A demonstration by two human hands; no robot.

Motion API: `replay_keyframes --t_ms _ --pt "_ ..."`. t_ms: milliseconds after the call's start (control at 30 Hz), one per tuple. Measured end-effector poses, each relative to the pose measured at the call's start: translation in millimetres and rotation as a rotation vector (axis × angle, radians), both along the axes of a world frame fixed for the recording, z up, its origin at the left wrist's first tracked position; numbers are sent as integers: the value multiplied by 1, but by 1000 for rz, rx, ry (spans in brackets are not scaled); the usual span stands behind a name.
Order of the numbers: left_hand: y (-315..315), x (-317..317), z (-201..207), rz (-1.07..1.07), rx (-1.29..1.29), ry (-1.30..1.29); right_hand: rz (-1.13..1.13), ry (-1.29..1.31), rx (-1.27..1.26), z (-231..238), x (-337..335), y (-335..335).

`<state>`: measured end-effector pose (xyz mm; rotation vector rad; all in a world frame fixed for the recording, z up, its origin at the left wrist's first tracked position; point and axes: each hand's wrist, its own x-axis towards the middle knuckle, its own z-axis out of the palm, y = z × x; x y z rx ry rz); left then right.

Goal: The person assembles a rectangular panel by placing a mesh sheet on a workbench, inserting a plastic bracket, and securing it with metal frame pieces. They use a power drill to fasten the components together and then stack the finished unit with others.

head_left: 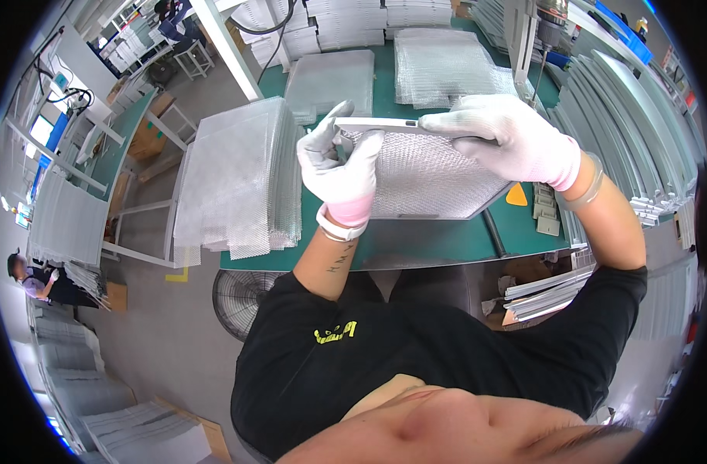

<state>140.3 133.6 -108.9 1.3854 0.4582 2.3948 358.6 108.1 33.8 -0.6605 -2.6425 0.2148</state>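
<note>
A framed metal mesh panel (427, 176) is tilted up over the green table, its pale frame edge raised toward me. My left hand (340, 166), in a white and grey glove, is at the panel's left corner, thumb in front of the mesh and other fingers curled around the frame end. At the right end, my gloved right hand (516, 139) grips the frame, with fingers laid along its top edge and the thumb below. The panel's lower edge is close to the table's front.
Stacked mesh sheets (233, 170) stand left, with more mesh stacks (330, 81) (446, 66) behind. A yellow triangular piece (516, 195) and grey blocks (546, 209) lie right. A power driver (552, 19) hangs above. Long metal strips (632, 124) fill the right side. A floor fan (245, 301) stands below.
</note>
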Motion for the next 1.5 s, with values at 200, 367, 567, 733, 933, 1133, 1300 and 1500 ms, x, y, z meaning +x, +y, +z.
replay_keyframes --t_ms 200,367,567,733,933,1133,1300,1500 --pt "7 -9 -12 63 95 142 14 10 -10 -1 0 3" --pt "10 -16 -23 169 77 179 -3 -10 -23 2 -2 1" --pt "13 -22 -11 -34 19 142 -27 -35 11 -5 -2 5" --pt "25 -33 -23 -41 20 354 -96 19 572 -2 7 -13" --pt "44 -21 -7 26 -32 398 -802 557 407 -162 76 -48" --pt "24 -1 99 67 292 933 -1138 -167 -219 -293 92 -71" --pt "-1 85 99 52 648 1539 -948 325 -386 -280 130 -76" --pt "5 109 42 285 380 1672 -856 552 -467 -163 152 -135"
